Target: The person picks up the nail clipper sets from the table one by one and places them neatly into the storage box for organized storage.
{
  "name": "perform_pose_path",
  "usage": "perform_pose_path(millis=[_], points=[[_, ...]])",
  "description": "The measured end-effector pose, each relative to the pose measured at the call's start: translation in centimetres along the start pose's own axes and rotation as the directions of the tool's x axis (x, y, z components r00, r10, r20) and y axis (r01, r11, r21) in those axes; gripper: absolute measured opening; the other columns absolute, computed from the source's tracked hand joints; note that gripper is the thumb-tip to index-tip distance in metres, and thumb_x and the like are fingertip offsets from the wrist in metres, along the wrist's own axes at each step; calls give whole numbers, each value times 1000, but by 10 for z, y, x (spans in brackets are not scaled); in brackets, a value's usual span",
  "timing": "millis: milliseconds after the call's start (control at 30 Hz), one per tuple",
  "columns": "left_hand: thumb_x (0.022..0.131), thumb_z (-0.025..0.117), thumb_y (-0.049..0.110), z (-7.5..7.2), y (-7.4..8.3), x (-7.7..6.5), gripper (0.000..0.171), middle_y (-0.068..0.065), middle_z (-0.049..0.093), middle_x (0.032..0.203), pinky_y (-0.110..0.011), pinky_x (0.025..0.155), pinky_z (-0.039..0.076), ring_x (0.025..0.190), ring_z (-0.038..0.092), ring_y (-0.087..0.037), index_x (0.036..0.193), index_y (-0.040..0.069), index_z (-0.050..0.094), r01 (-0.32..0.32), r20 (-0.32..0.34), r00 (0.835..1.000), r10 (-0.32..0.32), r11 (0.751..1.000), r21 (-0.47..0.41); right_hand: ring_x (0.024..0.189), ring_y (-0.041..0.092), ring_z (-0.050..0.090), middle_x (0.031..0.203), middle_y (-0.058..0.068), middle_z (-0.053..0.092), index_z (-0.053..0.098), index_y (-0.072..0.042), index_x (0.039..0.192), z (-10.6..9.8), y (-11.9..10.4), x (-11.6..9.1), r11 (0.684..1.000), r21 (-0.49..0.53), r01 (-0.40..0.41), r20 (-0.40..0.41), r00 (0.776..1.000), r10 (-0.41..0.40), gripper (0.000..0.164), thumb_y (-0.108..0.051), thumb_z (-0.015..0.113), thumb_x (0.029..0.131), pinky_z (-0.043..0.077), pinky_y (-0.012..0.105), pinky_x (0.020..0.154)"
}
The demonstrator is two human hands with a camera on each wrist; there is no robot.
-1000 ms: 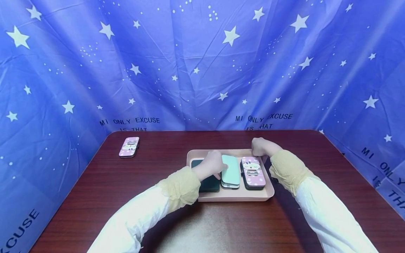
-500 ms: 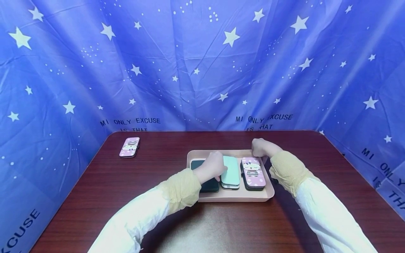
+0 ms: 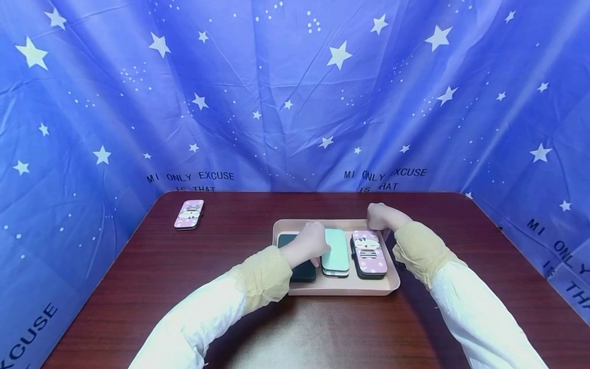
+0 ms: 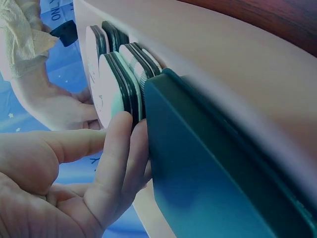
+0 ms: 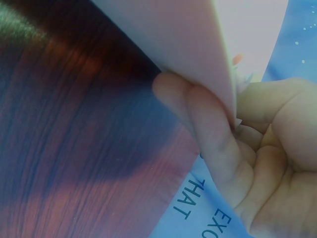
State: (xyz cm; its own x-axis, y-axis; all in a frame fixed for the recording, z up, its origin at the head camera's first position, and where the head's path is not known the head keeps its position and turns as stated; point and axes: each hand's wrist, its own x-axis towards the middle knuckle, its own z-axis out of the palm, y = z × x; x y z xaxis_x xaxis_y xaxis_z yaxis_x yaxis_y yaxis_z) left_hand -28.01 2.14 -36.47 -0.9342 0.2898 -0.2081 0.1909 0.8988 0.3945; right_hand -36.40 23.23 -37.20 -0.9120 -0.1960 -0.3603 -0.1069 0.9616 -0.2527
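A pale pink tray [image 3: 341, 288] stands on the table with flat cases in it. My left hand [image 3: 306, 241] pinches the near left edge of a mint green case [image 3: 338, 251], thumb over its lid. Its fingertips [image 4: 119, 124] sit in the narrow gap beside a dark green case [image 4: 198, 168], which the hand partly covers from above. Under the mint case lies a plaid-sided case [image 4: 134, 63]. A pink cat-print case [image 3: 370, 260] rests on a dark one at the tray's right. My right hand [image 3: 380, 216] pinches the tray's far right rim, thumb inside, fingers outside.
Another pink cat-print case [image 3: 189, 214] lies at the table's far left. The dark red wooden table [image 3: 230, 225] ends against a blue star-printed curtain [image 3: 286, 102] behind and on both sides.
The dark green case has shifted slightly left, widening the gap beside the mint case. My left hand has edged a little left. The right hand keeps its hold on the tray.
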Motion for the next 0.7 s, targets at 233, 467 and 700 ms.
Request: perform_pose_path(millis=[233,467,700], points=[[87,69,18,-4,-5,2,42,-7,62,49,-21,52,54,44,63,-16,116,-9,55,63,70,996,-51,980,-191,44,25,64,76,21,67,61,1,70,0,0,1,1000,29,-12,-2,1000,12,17,6,46,76,54,31,44],[88,67,17,-13,-9,-3,24,-9,63,50,-25,51,55,44,64,-18,76,-3,59,61,84,996,-38,955,-291,44,22,64,73,18,67,62,-1,68,0,0,1,1000,-23,7,-16,1000,-7,17,5,47,76,54,29,44],[88,67,19,-34,-4,-19,23,-15,66,59,-32,52,57,46,63,-18,89,-2,59,-20,33,999,33,944,-329,44,22,64,71,16,67,61,-2,67,1,1,1,999,-31,7,-18,1000,-8,18,4,46,77,53,28,44]])
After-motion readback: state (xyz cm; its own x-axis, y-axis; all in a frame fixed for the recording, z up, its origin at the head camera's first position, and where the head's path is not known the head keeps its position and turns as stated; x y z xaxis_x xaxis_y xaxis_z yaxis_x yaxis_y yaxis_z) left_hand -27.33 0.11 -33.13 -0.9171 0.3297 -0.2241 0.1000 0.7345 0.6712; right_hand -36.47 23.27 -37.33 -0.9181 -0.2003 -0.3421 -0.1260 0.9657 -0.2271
